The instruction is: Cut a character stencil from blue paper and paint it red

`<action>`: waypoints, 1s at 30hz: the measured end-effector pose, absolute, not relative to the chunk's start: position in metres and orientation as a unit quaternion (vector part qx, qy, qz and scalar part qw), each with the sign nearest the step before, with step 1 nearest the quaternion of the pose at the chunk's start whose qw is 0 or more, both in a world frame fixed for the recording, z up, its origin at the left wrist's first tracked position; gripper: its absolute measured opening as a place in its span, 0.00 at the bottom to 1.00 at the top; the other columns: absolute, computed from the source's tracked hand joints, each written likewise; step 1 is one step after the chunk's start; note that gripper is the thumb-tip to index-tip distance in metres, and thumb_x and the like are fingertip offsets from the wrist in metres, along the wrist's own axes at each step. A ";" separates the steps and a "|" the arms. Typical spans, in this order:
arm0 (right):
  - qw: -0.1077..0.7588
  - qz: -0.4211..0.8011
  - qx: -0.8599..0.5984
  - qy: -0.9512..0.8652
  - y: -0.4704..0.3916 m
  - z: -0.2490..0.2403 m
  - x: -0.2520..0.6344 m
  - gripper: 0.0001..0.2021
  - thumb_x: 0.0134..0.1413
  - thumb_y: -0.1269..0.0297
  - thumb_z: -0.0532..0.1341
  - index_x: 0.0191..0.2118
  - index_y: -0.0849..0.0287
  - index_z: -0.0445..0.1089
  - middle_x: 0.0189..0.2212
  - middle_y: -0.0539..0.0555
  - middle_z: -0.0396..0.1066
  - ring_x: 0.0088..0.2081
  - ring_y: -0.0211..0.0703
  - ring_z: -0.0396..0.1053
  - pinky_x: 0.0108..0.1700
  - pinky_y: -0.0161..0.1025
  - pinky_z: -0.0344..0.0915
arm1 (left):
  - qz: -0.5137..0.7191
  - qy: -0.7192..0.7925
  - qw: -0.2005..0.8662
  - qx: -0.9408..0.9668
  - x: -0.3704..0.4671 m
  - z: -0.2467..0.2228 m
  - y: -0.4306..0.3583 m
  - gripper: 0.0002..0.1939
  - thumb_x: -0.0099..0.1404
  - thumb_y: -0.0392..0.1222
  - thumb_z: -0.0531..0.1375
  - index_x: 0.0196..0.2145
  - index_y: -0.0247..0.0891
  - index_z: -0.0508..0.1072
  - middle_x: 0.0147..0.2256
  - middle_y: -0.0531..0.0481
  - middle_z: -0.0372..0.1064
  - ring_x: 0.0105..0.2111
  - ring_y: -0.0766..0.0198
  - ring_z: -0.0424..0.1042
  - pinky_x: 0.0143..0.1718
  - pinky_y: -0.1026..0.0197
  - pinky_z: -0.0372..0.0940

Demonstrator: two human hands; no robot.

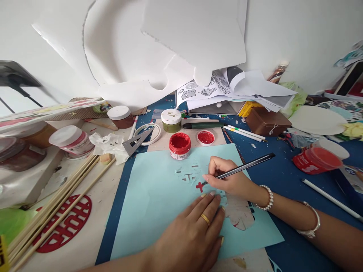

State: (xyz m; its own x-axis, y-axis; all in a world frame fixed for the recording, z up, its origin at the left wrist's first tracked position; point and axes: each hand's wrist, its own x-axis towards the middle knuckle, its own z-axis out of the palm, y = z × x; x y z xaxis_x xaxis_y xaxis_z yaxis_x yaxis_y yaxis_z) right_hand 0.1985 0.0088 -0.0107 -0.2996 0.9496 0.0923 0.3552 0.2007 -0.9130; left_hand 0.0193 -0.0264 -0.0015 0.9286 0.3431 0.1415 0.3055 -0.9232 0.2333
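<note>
Pale blue paper, a wide sheet (147, 196) pierced with small cut-out shapes (189, 176) and one larger opening, lies at a slant on a dark blue tabletop (269, 170). At its middle, just beside the small openings, sits a bright red cross-shaped mark (199, 186).

The right hand (225, 174), with a bracelet of pale round beads (267, 197) at the wrist, has its thumb and fingers pinched around a slender black tool with a silver stripe (246, 166). The tool slopes down to the left, its lower end at the red mark; exactly how its tip meets the paper is too small to tell. The left hand (195, 223), a gold ring (205, 219) on one finger, grips nothing: its fingers are extended and laid flat on the sheet, the fingertips just below the red mark.

At the sheet's far edge stands an open jar of thick red paint (180, 154), with a round white-rimmed lid smeared red inside (205, 138) near it on the right. Behind them are a white-capped jar of olive-green paint (171, 126) and a dark green marker (202, 125). To the left, a grey triangular set square (138, 143) leans over a white ring-shaped roll (157, 136). Farther left, long pale wooden sticks (61, 200) lie across a round red openwork cut-out (81, 215). Over on the right are a brown lidded box (268, 122) and a tilted red tub (314, 161).
</note>
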 end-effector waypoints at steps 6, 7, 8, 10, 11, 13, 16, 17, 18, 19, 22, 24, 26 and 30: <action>0.370 0.407 -0.477 -0.685 0.008 -0.010 0.198 0.11 0.48 0.72 0.55 0.22 0.58 0.50 0.19 0.43 0.52 0.20 0.31 0.50 0.22 0.30 0.51 | 0.079 0.162 0.109 0.978 0.020 -0.003 -0.026 0.19 0.67 0.41 0.44 0.52 0.29 0.60 0.55 0.39 0.53 0.55 0.54 0.52 0.53 0.54 0.55; 0.365 0.411 -0.477 -0.686 0.008 -0.010 0.198 0.11 0.49 0.71 0.56 0.22 0.58 0.51 0.18 0.43 0.52 0.20 0.30 0.50 0.22 0.30 0.51 | 0.078 0.162 0.111 0.977 0.020 -0.003 -0.026 0.19 0.67 0.41 0.45 0.52 0.29 0.60 0.55 0.39 0.53 0.55 0.54 0.52 0.53 0.54 0.55; 0.359 0.415 -0.476 -0.687 0.008 -0.010 0.198 0.11 0.49 0.70 0.56 0.22 0.58 0.51 0.18 0.43 0.52 0.20 0.30 0.50 0.21 0.30 0.50 | 0.078 0.164 0.112 0.977 0.020 -0.003 -0.026 0.19 0.67 0.40 0.45 0.52 0.29 0.60 0.55 0.39 0.54 0.55 0.54 0.52 0.53 0.54 0.55; 0.352 0.418 -0.476 -0.689 0.009 -0.010 0.198 0.11 0.49 0.70 0.56 0.23 0.58 0.51 0.18 0.43 0.52 0.20 0.30 0.50 0.21 0.30 0.50 | 0.083 0.167 0.112 0.976 0.020 -0.003 -0.026 0.19 0.67 0.40 0.45 0.52 0.30 0.61 0.55 0.39 0.54 0.55 0.54 0.53 0.53 0.54 0.55; 0.353 0.417 -0.476 -0.689 0.009 -0.010 0.198 0.11 0.48 0.70 0.56 0.22 0.58 0.51 0.18 0.43 0.52 0.20 0.30 0.50 0.21 0.30 0.50 | 0.086 0.168 0.112 0.976 0.020 -0.003 -0.026 0.19 0.67 0.40 0.45 0.52 0.30 0.61 0.54 0.39 0.54 0.55 0.54 0.53 0.53 0.54 0.55; 0.363 0.411 -0.478 -0.687 0.009 -0.010 0.198 0.11 0.48 0.72 0.56 0.22 0.58 0.50 0.18 0.43 0.51 0.20 0.30 0.49 0.22 0.30 0.51 | 0.090 0.168 0.109 0.976 0.020 -0.003 -0.026 0.19 0.67 0.40 0.45 0.52 0.30 0.61 0.54 0.39 0.54 0.55 0.54 0.53 0.53 0.54 0.55; 0.365 0.412 -0.477 -0.685 0.009 -0.010 0.197 0.11 0.48 0.71 0.56 0.22 0.58 0.51 0.18 0.43 0.52 0.20 0.30 0.50 0.22 0.30 0.51 | 0.089 0.166 0.105 0.976 0.019 -0.003 -0.027 0.19 0.67 0.40 0.45 0.52 0.30 0.61 0.54 0.39 0.54 0.55 0.54 0.53 0.53 0.54 0.55; 0.360 0.416 -0.476 -0.686 0.009 -0.010 0.197 0.11 0.49 0.70 0.56 0.22 0.58 0.51 0.18 0.43 0.52 0.20 0.30 0.50 0.22 0.30 0.51 | 0.088 0.164 0.105 0.977 0.019 -0.004 -0.027 0.19 0.67 0.40 0.44 0.52 0.30 0.61 0.54 0.39 0.54 0.55 0.54 0.53 0.52 0.54 0.55; 0.355 0.419 -0.475 -0.688 0.009 -0.010 0.197 0.11 0.49 0.69 0.57 0.23 0.58 0.52 0.18 0.43 0.53 0.20 0.30 0.50 0.21 0.30 0.50 | 0.086 0.163 0.106 0.977 0.019 -0.004 -0.027 0.19 0.67 0.40 0.44 0.52 0.30 0.61 0.54 0.39 0.54 0.55 0.54 0.53 0.52 0.54 0.55; 0.351 0.421 -0.473 -0.689 0.009 -0.009 0.197 0.11 0.49 0.68 0.57 0.23 0.58 0.52 0.18 0.44 0.53 0.20 0.30 0.50 0.21 0.30 0.50 | 0.085 0.161 0.106 0.977 0.019 -0.004 -0.027 0.19 0.67 0.40 0.44 0.52 0.30 0.60 0.55 0.39 0.54 0.55 0.53 0.53 0.52 0.54 0.55; 0.354 0.415 -0.477 -0.689 0.009 -0.009 0.197 0.11 0.48 0.70 0.56 0.22 0.58 0.51 0.18 0.44 0.52 0.20 0.30 0.50 0.21 0.30 0.50 | 0.079 0.161 0.106 0.978 0.019 -0.004 -0.026 0.19 0.67 0.41 0.44 0.53 0.29 0.60 0.55 0.39 0.53 0.55 0.53 0.53 0.53 0.54 0.55; 0.363 0.407 -0.479 -0.688 0.009 -0.010 0.198 0.11 0.47 0.72 0.56 0.22 0.58 0.51 0.18 0.44 0.52 0.20 0.30 0.50 0.22 0.30 0.50 | 0.077 0.162 0.106 0.978 0.019 -0.004 -0.026 0.19 0.67 0.40 0.44 0.52 0.29 0.60 0.55 0.38 0.53 0.55 0.53 0.53 0.53 0.54 0.55; 0.365 0.406 -0.478 -0.688 0.009 -0.010 0.198 0.11 0.48 0.71 0.56 0.22 0.58 0.51 0.18 0.44 0.52 0.20 0.30 0.50 0.22 0.30 0.50 | 0.076 0.163 0.107 0.978 0.020 -0.003 -0.026 0.19 0.67 0.40 0.44 0.52 0.29 0.60 0.55 0.38 0.53 0.55 0.53 0.53 0.53 0.54 0.55; 0.351 0.415 -0.474 -0.693 0.009 -0.009 0.197 0.11 0.49 0.68 0.56 0.23 0.58 0.52 0.18 0.44 0.53 0.20 0.30 0.50 0.21 0.30 0.50 | 0.078 0.169 0.105 0.977 0.020 -0.001 -0.027 0.19 0.67 0.41 0.44 0.52 0.29 0.61 0.55 0.39 0.54 0.55 0.54 0.52 0.53 0.54 0.55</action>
